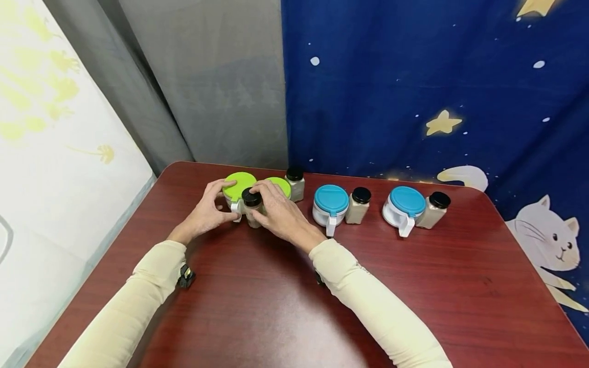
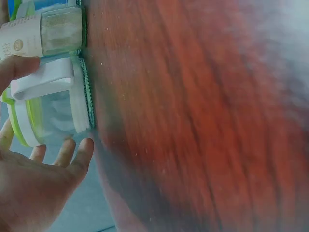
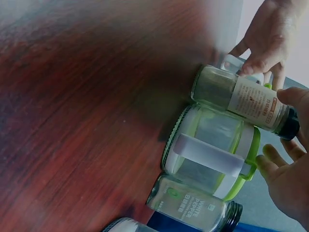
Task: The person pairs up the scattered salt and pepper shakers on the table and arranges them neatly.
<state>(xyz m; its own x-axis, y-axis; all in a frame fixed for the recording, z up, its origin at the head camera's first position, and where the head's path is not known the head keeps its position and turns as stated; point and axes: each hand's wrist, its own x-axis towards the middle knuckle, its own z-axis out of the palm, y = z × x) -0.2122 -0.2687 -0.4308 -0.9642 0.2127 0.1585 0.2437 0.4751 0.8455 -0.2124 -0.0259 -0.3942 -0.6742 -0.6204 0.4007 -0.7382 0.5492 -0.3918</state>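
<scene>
Near the far table edge [image 1: 207,166], right fingers [image 1: 267,190] hold a black-capped jar [image 1: 251,198].

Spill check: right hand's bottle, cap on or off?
On: the black cap sits atop the bottle in the head and right wrist views.

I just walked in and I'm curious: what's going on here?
A person at a table grips a black-capped bottle with the right hand. The left hand is around the left green-lidded jar. The bottle is upright beside that jar. Farther right stand another green-lidded jar and two blue-lidded jars, each with a bottle.
</scene>
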